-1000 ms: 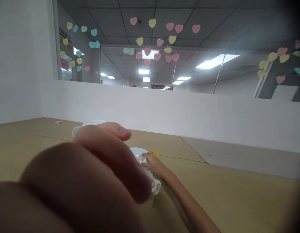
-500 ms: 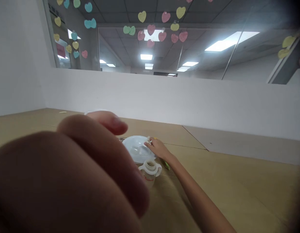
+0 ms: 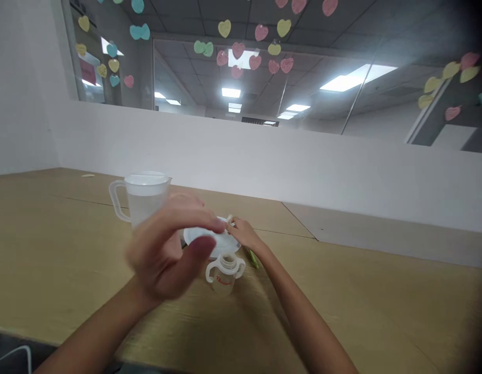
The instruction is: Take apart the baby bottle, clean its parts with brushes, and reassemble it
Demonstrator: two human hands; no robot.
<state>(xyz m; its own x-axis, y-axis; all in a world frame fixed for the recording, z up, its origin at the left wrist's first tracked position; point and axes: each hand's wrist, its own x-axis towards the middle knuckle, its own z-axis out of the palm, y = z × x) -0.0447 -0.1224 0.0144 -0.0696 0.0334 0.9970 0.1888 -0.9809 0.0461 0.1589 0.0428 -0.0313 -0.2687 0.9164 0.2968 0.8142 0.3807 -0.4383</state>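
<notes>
Here, at the lower left, a white cable curves beside the front edge of the brown-covered table. Farther back, near the wall, lies a small, flat, pale scrap. Next comes a translucent pitcher with a white lid, standing upright, its handle turned to the left; the left hand overlaps its lower right part in this view. That hand is raised and somewhat blurred, fingers curved forward and thumb apart below them, leaving a clear gap; nothing shows in its grasp.

Just beyond its fingertips a white plate rests on the table, partly hidden by both hands. In front of the plate, between the two forearms, a clear bottle stands upright, uncapped, with a white two-handled collar and red print on its side. At the plate's far right edge, a small pale piece sits at the fingertips of the right hand. Those fingers are bent and close together, but whether they grip it, I cannot tell. Beside the right wrist lies a slim green object, partly covered. Farther right, a grey section adjoins the brown surface.
</notes>
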